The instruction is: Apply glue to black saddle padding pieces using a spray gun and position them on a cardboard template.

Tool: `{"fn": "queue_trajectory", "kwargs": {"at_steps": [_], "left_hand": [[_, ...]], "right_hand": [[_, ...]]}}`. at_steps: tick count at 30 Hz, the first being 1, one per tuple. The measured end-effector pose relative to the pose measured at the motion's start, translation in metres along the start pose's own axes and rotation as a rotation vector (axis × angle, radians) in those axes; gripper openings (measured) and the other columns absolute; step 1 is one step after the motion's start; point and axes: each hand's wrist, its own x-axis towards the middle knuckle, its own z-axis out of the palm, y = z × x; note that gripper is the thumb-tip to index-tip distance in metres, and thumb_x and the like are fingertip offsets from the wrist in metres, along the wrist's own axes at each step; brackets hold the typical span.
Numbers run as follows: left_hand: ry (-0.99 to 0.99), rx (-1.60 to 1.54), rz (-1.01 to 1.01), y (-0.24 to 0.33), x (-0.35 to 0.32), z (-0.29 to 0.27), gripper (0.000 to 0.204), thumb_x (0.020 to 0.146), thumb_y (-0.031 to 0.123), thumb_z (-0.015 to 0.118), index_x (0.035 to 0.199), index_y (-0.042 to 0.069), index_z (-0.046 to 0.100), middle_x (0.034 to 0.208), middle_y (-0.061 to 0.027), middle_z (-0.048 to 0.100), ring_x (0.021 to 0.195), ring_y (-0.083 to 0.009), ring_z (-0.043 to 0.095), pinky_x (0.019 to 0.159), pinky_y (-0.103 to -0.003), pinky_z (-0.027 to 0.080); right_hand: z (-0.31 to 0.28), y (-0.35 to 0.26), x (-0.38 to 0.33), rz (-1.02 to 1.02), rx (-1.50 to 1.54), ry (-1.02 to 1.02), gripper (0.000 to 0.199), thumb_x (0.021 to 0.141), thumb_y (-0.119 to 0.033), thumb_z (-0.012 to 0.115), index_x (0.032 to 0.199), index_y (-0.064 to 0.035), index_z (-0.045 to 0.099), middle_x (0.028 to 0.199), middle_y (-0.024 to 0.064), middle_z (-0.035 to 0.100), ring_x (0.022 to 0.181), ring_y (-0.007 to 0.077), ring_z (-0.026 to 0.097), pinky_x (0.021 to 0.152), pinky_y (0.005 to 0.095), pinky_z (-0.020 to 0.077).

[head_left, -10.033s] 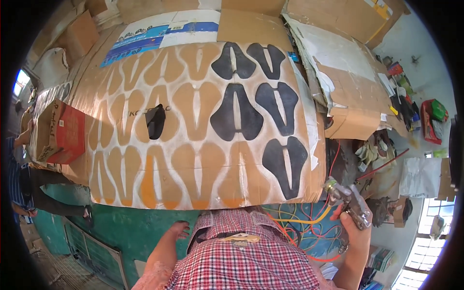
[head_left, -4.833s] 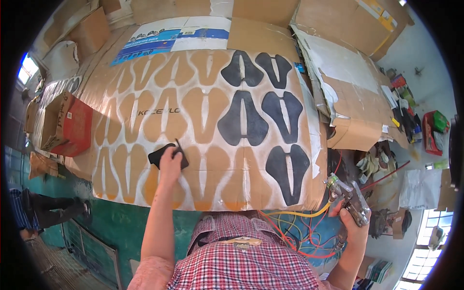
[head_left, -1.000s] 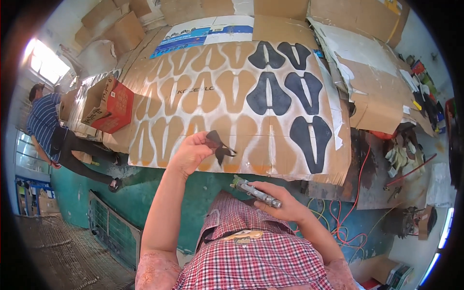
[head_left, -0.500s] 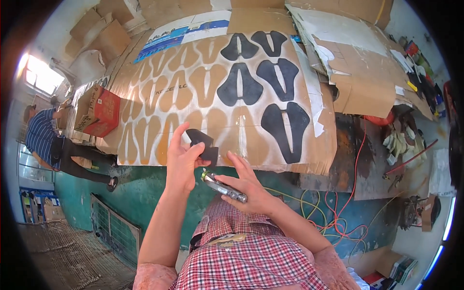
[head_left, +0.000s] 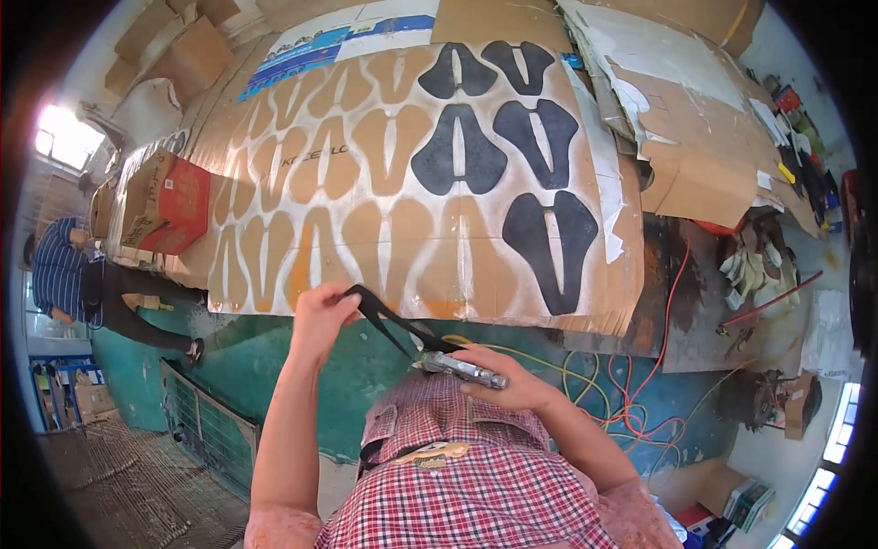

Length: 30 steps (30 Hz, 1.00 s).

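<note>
Between my hands stretches a black sheet piece with a slot down its middle [head_left: 373,309], seen nearly edge-on. My left hand [head_left: 320,322] pinches its far-left end. A metal spray gun [head_left: 457,368] lies in my right hand [head_left: 510,377], whose fingers wrap its body. The piece's other end reaches the right fingertips; whether they grip it too is hard to see. On the cardboard sheet [head_left: 439,220] ahead lie several similar black pieces, among them a near one at the right [head_left: 560,274]. Pale sprayed outlines of the same shape mark the sheet to their left.
At the left stands a red and brown carton [head_left: 169,203], with a person in a striped shirt [head_left: 57,274] bending beside it. More cardboard [head_left: 700,165] covers the right side. Red and yellow hoses [head_left: 631,403] coil on the green floor. A wire-mesh frame [head_left: 206,403] leans at lower left.
My left hand has moved left and down, and the black piece has opened out from a bunched shape into a long strip. My right hand has shifted right with the spray gun.
</note>
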Motion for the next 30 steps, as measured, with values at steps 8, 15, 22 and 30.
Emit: {"fn": "queue_trajectory", "kwargs": {"at_steps": [8,15,22,30], "left_hand": [[-0.050,0.517,0.593,-0.010,0.152,0.113,0.014,0.071,0.014,0.069,0.083,0.006,0.070,0.087,-0.0135,0.061,0.081,-0.0334,0.058,0.071,-0.042,0.047],[-0.003,0.652,0.734,0.004,0.196,0.163,0.009,0.071,0.017,0.070,0.078,0.013,0.073,0.087,-0.0041,0.060,0.094,-0.0276,0.051,0.079,-0.042,0.041],[0.003,0.788,0.703,0.000,0.207,0.170,0.007,0.071,0.017,0.068,0.076,0.014,0.072,0.087,-0.0026,0.059,0.096,-0.0259,0.049,0.083,-0.041,0.036],[-0.077,0.819,0.833,0.001,0.208,0.173,0.015,0.072,0.013,0.064,0.086,0.015,0.069,0.090,-0.0019,0.060,0.097,-0.0252,0.049,0.085,-0.041,0.035]], "right_hand": [[-0.019,0.062,0.009,0.589,0.676,0.299,0.051,0.082,-0.018,0.070,0.128,-0.0056,0.052,0.110,0.0040,0.061,0.104,0.0146,0.053,0.093,0.0300,0.0415],[-0.045,0.072,0.016,0.497,0.883,0.616,0.050,0.081,-0.016,0.071,0.126,-0.0044,0.053,0.112,0.0049,0.062,0.102,0.0163,0.057,0.089,0.0321,0.0458],[-0.064,0.084,0.013,0.528,1.024,0.708,0.032,0.084,-0.010,0.064,0.115,-0.0036,0.059,0.105,0.0059,0.064,0.095,0.0179,0.061,0.086,0.0341,0.0484],[-0.058,0.086,0.013,0.567,1.012,0.741,0.030,0.081,-0.010,0.068,0.109,-0.0043,0.059,0.091,0.0034,0.062,0.082,0.0151,0.058,0.076,0.0312,0.0484]]}}
